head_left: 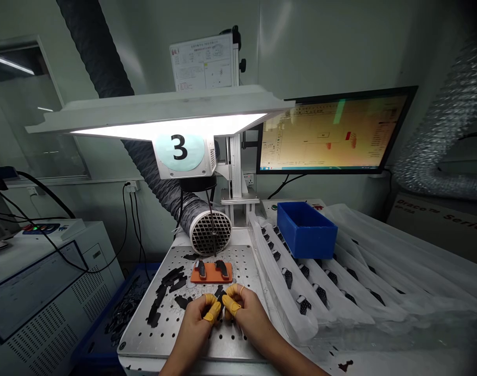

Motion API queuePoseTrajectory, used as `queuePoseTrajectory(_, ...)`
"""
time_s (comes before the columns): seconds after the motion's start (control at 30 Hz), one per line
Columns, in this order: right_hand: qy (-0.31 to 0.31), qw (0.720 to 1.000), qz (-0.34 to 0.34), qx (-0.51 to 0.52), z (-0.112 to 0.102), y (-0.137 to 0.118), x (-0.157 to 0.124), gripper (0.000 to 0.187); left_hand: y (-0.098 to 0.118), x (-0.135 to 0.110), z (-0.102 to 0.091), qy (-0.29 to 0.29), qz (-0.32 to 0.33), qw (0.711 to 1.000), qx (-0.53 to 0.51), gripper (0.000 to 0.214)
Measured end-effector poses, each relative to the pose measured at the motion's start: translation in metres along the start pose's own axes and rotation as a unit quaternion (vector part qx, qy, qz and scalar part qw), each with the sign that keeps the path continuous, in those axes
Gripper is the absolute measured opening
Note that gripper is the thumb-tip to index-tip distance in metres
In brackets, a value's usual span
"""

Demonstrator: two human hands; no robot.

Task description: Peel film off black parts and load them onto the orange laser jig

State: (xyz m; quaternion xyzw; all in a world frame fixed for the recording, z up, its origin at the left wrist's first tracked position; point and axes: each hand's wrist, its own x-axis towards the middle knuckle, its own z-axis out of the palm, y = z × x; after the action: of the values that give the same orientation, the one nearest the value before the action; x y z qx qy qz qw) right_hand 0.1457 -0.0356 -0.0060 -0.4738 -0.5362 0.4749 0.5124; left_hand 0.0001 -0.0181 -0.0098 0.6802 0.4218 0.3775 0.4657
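My left hand [199, 317] and my right hand [246, 312] meet over the perforated metal plate [144, 329], both with yellow finger cots. Their fingertips pinch a small black part [220, 295] between them. Just beyond stands an orange fixture [211, 272] holding two black parts. More loose black parts [166, 292] lie on the plate to the left.
A black hose with a grid mouth [210, 232] points at the fixture under a lamp head marked 3 [179, 151]. To the right lie clear bags of black parts [301, 292], a blue bin [306, 228] and a monitor [332, 133]. A blue tray of parts [121, 313] sits lower left beside a white cabinet [38, 292].
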Motion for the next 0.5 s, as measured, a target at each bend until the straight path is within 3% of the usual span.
queuePoseTrajectory(0.17, 0.012, 1.000, -0.017, -0.009, 0.000, 0.006, 0.002, 0.007, -0.005, 0.000, 0.003, 0.027, 0.037, 0.993, 0.104, 0.018)
queuePoseTrajectory(0.5, 0.028, 0.999, -0.012, 0.023, 0.000, 0.011, 0.004, 0.013, 0.000, -0.002, 0.003, 0.056, 0.040, 0.992, 0.101, 0.020)
